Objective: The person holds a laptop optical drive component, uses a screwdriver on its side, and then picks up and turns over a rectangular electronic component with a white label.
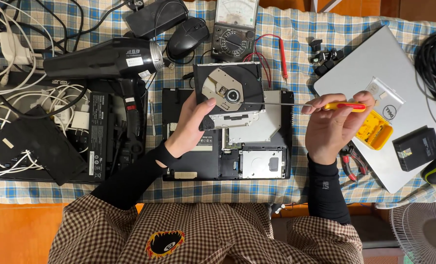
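My left hand (191, 127) grips a black optical disc drive (230, 93) by its left edge and holds it tilted above an opened black laptop base (227, 161). The drive's tray side faces up, showing its metal plate and round spindle. My right hand (332, 124) holds a screwdriver (345, 105) with a yellow and red handle. Its thin metal shaft runs left and its tip reaches the drive's right edge.
A black heat gun (105, 58), a mouse (187, 36), an analog multimeter (234, 27) with red probe and cables lie at the back. A silver closed laptop (374, 73) carries a yellow bit case (374, 132). Pliers (350, 164) lie right; another open laptop (100, 132) lies left.
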